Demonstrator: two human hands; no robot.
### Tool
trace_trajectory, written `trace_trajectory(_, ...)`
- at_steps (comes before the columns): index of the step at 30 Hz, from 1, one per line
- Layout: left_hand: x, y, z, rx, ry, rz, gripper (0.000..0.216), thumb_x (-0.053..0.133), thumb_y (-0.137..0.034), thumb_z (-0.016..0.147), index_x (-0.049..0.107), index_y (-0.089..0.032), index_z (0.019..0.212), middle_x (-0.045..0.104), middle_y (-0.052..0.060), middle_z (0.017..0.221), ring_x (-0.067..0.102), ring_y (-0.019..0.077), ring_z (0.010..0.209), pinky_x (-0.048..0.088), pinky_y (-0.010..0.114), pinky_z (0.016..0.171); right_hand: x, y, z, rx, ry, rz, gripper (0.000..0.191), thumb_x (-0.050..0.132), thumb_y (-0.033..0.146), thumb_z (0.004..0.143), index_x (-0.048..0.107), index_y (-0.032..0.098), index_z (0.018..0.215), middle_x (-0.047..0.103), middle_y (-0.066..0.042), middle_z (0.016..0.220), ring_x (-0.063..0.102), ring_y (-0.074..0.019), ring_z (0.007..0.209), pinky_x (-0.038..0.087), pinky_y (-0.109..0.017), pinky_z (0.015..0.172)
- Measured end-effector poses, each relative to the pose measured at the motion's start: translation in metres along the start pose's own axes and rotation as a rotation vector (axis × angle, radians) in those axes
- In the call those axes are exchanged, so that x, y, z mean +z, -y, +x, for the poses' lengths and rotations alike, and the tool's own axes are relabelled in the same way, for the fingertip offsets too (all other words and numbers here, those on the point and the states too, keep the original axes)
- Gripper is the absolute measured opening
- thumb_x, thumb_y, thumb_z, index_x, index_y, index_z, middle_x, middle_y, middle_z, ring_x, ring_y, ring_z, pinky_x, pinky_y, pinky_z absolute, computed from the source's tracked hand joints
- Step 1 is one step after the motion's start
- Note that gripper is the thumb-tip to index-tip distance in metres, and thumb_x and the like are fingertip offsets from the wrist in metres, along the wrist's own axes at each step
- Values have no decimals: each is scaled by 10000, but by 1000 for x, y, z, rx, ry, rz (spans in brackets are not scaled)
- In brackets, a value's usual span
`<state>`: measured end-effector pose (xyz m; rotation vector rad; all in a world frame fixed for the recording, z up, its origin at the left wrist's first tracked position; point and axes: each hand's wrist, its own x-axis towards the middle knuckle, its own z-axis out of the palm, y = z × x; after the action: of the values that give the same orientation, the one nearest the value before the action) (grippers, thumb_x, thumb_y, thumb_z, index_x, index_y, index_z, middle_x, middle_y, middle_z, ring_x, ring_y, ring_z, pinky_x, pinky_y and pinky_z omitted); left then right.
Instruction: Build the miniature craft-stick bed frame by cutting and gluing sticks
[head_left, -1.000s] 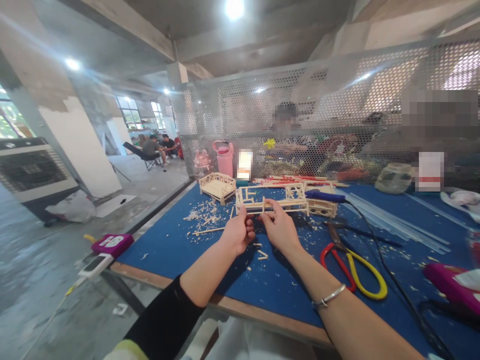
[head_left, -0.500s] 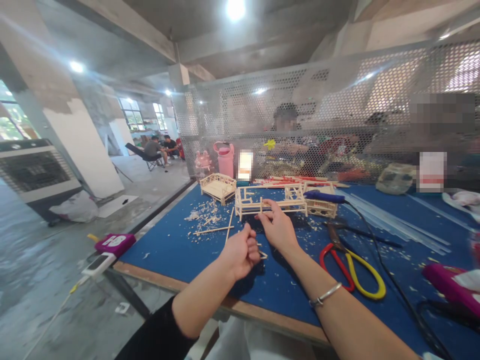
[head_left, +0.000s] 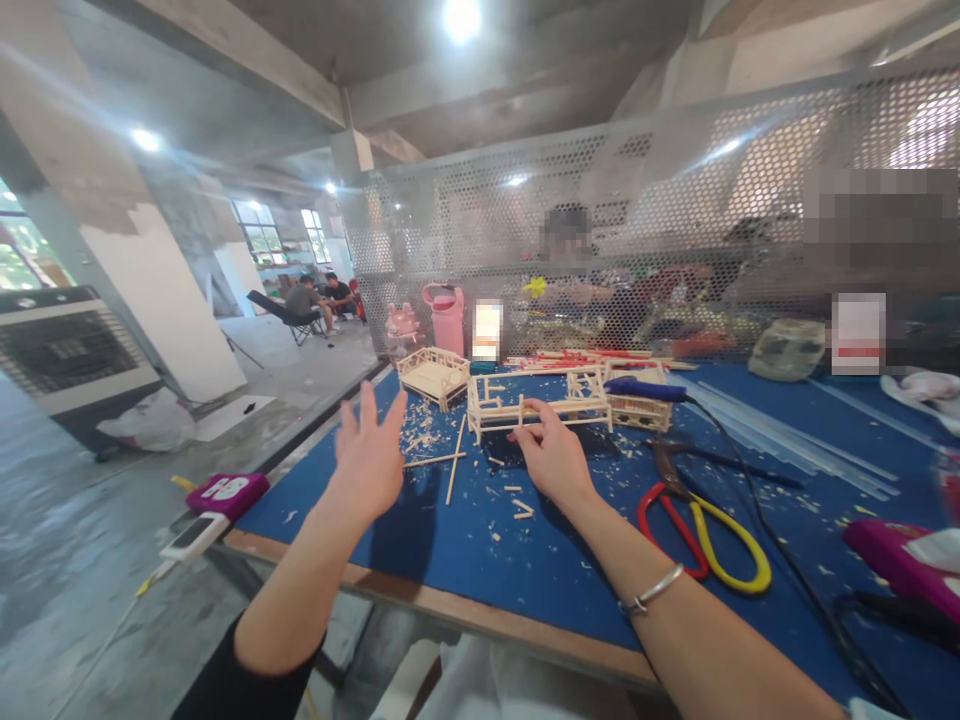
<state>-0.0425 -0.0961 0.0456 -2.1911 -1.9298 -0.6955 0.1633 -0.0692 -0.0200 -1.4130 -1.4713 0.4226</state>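
Note:
My left hand is raised over the left part of the blue table, fingers spread, holding nothing. My right hand pinches a short upright wooden stick at the front rail of a miniature wooden frame. Behind my left hand stands a small wooden bench model with railings. Two thin sticks lie crossed between my hands, with short offcuts nearer me. A blue-handled glue gun or similar corded tool rests at the frame's right end, against another slatted wooden piece.
Scissors-like cutters with red and yellow handles lie right of my right forearm. Clear glue-stick-like rods, red-and-tan sticks and a pink cup sit farther back. A perforated metal screen closes the far side; people are beyond it.
My left hand has moved left and up from beside the right hand, and its curled fingers have spread open. My right hand has stayed at the frame.

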Motion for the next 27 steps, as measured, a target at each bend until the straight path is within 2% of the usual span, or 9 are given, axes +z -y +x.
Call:
trace_trajectory(2,0,-7,21,-2,-96,9,654,531,-119,736,353,-209,1359,171,156,1487,99,430,1346,195,653,991,0,-1,0,4,-1,13,394,466,207,781,488,197,1174,730,-33,785,646,-214,809,419,-319,742)
trace_trajectory(3,2,-12,32,50,-108,-53,626,524,-175,768,339,-221,1364,170,148,1490,101,420,1349,196,656,990,0,-2,1,4,-1,22,394,468,209,778,489,199,1172,729,-32,781,645,-214,796,420,-321,738)
trace_trajectory(5,14,-26,57,233,-109,-248,533,469,-248,824,361,-214,1345,338,137,1427,255,346,1325,242,587,1018,1,-4,1,2,-3,48,398,475,216,771,490,198,1168,725,-29,765,641,-211,769,424,-323,730)
trace_trajectory(8,39,-43,90,410,-1,-576,454,439,-301,852,431,-161,1284,643,107,1083,574,227,1047,423,397,927,3,-5,2,-9,7,121,385,470,242,770,494,189,1150,708,-14,704,627,-183,650,445,-299,667)
trace_trajectory(10,55,-48,101,374,115,-696,463,452,-339,847,457,-103,1245,683,94,872,645,203,843,491,331,778,4,-4,3,-9,24,184,364,458,282,779,502,180,1126,687,0,656,596,-154,535,455,-272,588)
trace_trajectory(14,71,-49,102,315,272,-882,358,498,-343,824,572,-99,1076,663,71,825,663,168,710,490,251,626,5,-1,2,56,46,280,318,460,328,776,529,151,1031,664,-2,616,565,-122,429,446,-235,478)
trace_trajectory(17,71,-48,99,310,282,-953,313,528,-317,811,590,-110,1037,637,27,705,662,161,699,470,224,596,7,-1,1,116,55,318,308,480,310,767,528,149,1025,667,-2,626,584,-116,431,446,-219,458)
trace_trajectory(21,69,-50,99,308,274,-1001,260,528,-281,816,605,-115,1001,613,3,655,655,145,678,457,219,599,7,-2,0,157,82,345,432,521,259,750,483,178,1172,662,27,621,574,-102,403,437,-204,433)
trace_trajectory(27,63,-52,97,202,293,-1113,209,528,-227,822,600,-121,986,608,-8,637,641,119,649,458,209,595,2,6,-1,169,80,411,382,487,272,769,535,147,1127,613,42,564,557,-94,399,431,-199,430)
